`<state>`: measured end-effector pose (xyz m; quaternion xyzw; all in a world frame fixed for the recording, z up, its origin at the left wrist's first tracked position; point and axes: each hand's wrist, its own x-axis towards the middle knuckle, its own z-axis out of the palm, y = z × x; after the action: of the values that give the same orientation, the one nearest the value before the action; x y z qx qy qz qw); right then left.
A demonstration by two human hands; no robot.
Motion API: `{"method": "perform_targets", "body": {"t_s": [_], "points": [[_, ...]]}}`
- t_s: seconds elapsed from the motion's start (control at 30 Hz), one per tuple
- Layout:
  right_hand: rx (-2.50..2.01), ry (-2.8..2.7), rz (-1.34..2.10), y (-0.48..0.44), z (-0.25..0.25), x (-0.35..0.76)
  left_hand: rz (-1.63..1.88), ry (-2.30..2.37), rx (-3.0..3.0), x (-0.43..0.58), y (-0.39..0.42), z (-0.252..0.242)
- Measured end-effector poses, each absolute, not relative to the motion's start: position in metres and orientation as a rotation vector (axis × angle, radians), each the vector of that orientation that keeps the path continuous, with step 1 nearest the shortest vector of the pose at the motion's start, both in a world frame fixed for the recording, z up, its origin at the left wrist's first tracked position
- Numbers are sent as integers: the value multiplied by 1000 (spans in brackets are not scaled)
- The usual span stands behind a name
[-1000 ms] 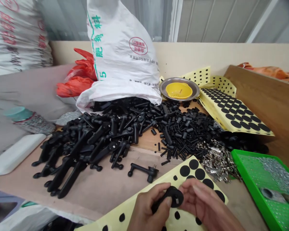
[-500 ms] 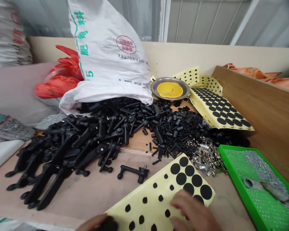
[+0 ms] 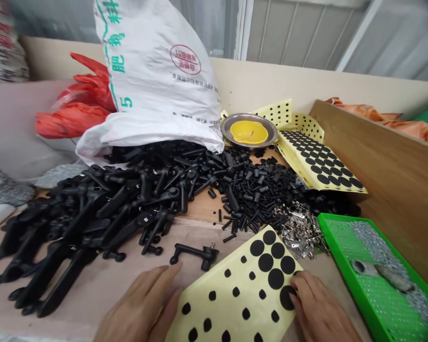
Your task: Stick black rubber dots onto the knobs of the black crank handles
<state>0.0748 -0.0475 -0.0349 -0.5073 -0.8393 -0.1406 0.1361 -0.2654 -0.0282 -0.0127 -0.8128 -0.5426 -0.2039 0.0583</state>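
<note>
A yellow backing sheet [image 3: 217, 275] with black round stickers [image 3: 266, 262] lies tilted at the front of the table. Full discs remain at its upper right; smaller black spots dot the rest. My left hand [image 3: 139, 304] is at the sheet's left edge, thumb and fingers closed along it. At the right edge my right hand [image 3: 319, 304] pinches the sheet, its fingertips covering part of one disc beside another. Just beyond the sheet, a black plastic arm-shaped part [image 3: 194, 252] with a ball end and a small metal piece lies alone.
Black arm parts [image 3: 103, 204] are heaped at left below a white sack [image 3: 160, 71]. Small black tubes and springs [image 3: 248, 190] and metal clips [image 3: 303, 228] lie centrally. At right are a green tray [image 3: 342, 266], another sticker sheet [image 3: 319, 161] and a wooden board [image 3: 388, 175]. A metal bowl [image 3: 228, 126] sits behind.
My left hand has come further into view at the sheet's left edge; the black thing by it no longer shows. My right hand has moved from over the sheet to its right edge.
</note>
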Motion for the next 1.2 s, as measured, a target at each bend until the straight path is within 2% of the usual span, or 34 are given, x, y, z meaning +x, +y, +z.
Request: {"method": "perform_targets", "body": {"t_s": [0.13, 0.27, 0.47, 0.73, 1.03, 1.2], "points": [[-1524, -2401, -202, -46, -33, 75, -597, -1590, -2456, -241, -12, -4], [-1507, -2417, -279, -45, -38, 79, -562, -1599, -2491, -234, -7, 0], [-1548, -2460, -184, -51, -44, 84, -593, -1684, -2543, -235, -4, -7], [-1530, -2353, -419, -52, -45, 78, -592, -1745, -2591, -236, -3, -11], [-1485, -2415, -53, -60, -44, 75, -661, -1683, -2559, -237, -3, -17], [-1494, -2351, 24, -58, -38, 72, -659, -1684, -2557, -237, -3, -17]]}}
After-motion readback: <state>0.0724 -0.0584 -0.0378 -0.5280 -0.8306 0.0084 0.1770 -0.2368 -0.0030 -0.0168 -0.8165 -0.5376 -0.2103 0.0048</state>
